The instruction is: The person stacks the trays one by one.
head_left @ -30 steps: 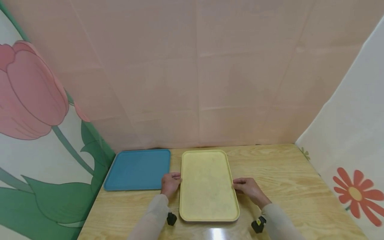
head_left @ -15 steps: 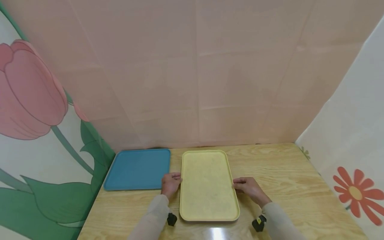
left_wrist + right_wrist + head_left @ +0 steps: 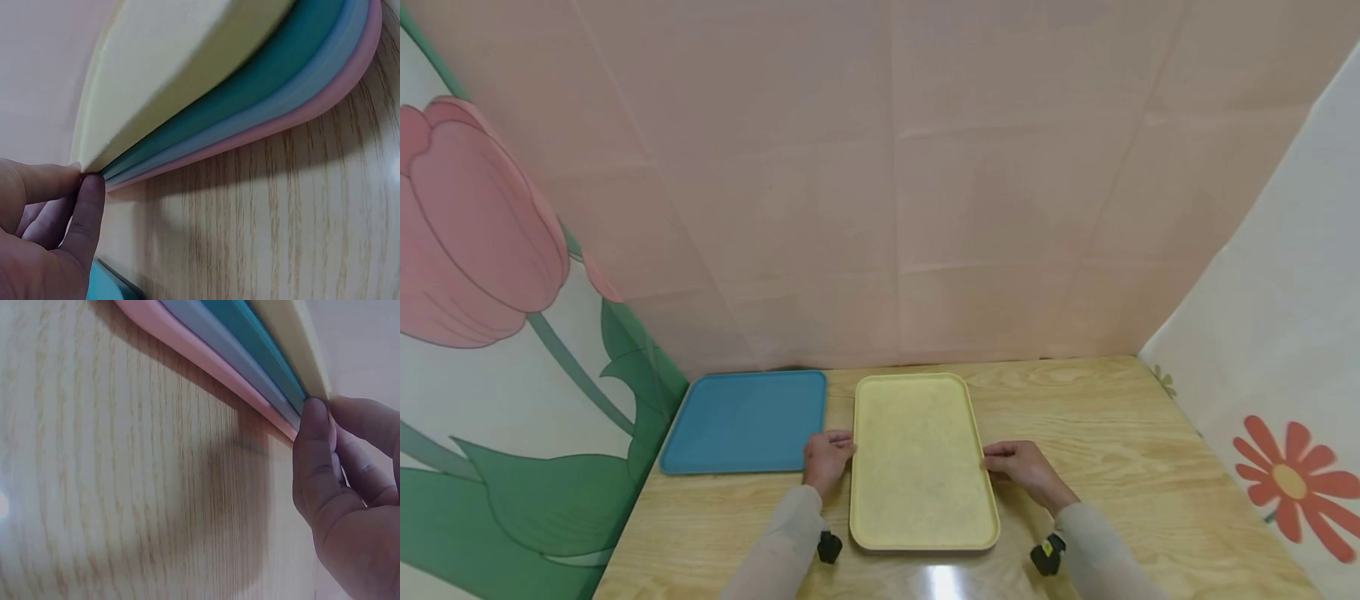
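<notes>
A yellow tray [image 3: 925, 462] lies lengthwise at the middle of the table, on top of a stack. Below it, the left wrist view shows a teal tray [image 3: 300, 59], a light blue tray [image 3: 312, 81] and a pink tray [image 3: 350, 87] at the bottom. My left hand [image 3: 826, 460] pinches the yellow tray's left rim, fingertips at the edge above the teal one. On the opposite side my right hand [image 3: 1024, 473] pinches the right rim between thumb and fingers. From the head view the lower trays are almost wholly hidden by the yellow one.
A blue tray [image 3: 745, 423] lies crosswise on the wooden table [image 3: 1120, 450] at the back left, close beside my left hand. A pinkish cloth wall [image 3: 895, 208] rises behind the table. Flower-printed panels [image 3: 1300, 350] stand at both sides.
</notes>
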The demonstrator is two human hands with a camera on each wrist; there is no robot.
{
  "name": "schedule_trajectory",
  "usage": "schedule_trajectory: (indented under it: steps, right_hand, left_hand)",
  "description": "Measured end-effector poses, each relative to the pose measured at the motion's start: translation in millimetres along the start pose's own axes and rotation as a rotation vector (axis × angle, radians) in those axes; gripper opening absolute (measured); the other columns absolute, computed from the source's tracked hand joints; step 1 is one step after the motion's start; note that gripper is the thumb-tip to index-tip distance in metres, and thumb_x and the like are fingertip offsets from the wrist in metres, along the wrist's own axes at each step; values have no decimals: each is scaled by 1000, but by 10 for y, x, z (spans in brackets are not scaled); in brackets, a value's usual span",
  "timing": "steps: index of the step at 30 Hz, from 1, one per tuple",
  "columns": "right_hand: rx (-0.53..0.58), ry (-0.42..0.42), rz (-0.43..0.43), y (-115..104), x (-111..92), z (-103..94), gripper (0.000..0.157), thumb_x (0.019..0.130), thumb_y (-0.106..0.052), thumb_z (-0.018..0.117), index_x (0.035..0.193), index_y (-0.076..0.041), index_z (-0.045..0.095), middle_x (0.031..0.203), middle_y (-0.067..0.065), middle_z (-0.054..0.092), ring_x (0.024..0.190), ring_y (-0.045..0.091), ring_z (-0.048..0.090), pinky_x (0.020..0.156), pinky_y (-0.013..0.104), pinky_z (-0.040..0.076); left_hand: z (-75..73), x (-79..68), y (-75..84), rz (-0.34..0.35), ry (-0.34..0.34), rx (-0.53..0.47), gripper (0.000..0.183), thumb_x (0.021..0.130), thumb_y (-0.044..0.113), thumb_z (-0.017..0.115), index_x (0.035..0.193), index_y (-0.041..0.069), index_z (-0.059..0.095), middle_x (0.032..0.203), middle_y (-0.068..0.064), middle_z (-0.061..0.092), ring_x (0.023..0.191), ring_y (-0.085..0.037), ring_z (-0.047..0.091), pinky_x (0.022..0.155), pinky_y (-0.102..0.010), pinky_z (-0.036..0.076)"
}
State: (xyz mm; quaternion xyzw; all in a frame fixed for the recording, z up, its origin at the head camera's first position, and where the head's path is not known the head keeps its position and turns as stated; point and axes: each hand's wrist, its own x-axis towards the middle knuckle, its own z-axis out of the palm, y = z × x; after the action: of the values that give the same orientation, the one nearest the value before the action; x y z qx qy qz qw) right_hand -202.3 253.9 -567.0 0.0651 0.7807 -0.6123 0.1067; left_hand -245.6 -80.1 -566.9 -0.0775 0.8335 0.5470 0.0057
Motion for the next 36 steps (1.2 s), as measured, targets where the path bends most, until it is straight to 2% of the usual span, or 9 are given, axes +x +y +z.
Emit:
schedule_trajectory:
  steps: [13, 19, 23, 27, 31, 36]
  right_hand:
    - [-49, 33, 16, 13, 40, 2, 23, 88, 0, 72, 106, 15, 68, 95, 15, 73, 81, 16, 68, 74, 33, 60]
    - [-72, 44, 10, -50, 65, 8, 23, 88, 0, 72, 104, 15, 68, 93, 15, 72, 80, 16, 68, 75, 35, 60]
    - [-67, 68, 7, -160, 86, 24, 23, 89, 0, 70, 105, 15, 68, 93, 17, 72, 79, 17, 68, 74, 33, 60]
    - [-62, 45, -20, -299, 145, 98, 24, 91, -1, 69, 107, 16, 67, 93, 18, 72, 78, 18, 69, 71, 29, 60]
    - [-44, 11, -37, -435, 213, 280, 23, 91, -1, 70, 106, 16, 68, 92, 17, 72, 78, 18, 69, 72, 30, 60]
    - [-24, -50, -66, -561, 300, 554, 23, 92, -2, 68, 106, 16, 68, 96, 23, 71, 80, 23, 70, 75, 35, 61]
  left_hand:
    - [-23, -7, -12, 22, 5, -13, 18, 83, 0, 76, 100, -4, 76, 91, -13, 75, 86, -25, 72, 74, -33, 59]
    - [-113, -3, -40, 49, -34, -16, 21, 84, 3, 76, 103, -5, 75, 93, -14, 75, 88, -25, 72, 75, -33, 60]
    - [-235, 7, -48, 52, -59, -7, 25, 85, 3, 75, 107, -9, 72, 92, -15, 75, 84, -24, 72, 73, -33, 59]
    - [-388, 49, -74, 39, -62, 16, 29, 86, 5, 74, 110, -11, 71, 91, -15, 75, 82, -23, 72, 73, -33, 59]
    - [-584, 108, -144, 6, -60, 19, 30, 87, 5, 73, 112, -11, 70, 93, -16, 74, 84, -29, 72, 73, -37, 60]
    - [-900, 147, -214, -62, -22, 14, 30, 88, 5, 72, 112, -11, 70, 96, -19, 74, 87, -32, 71, 73, -38, 60]
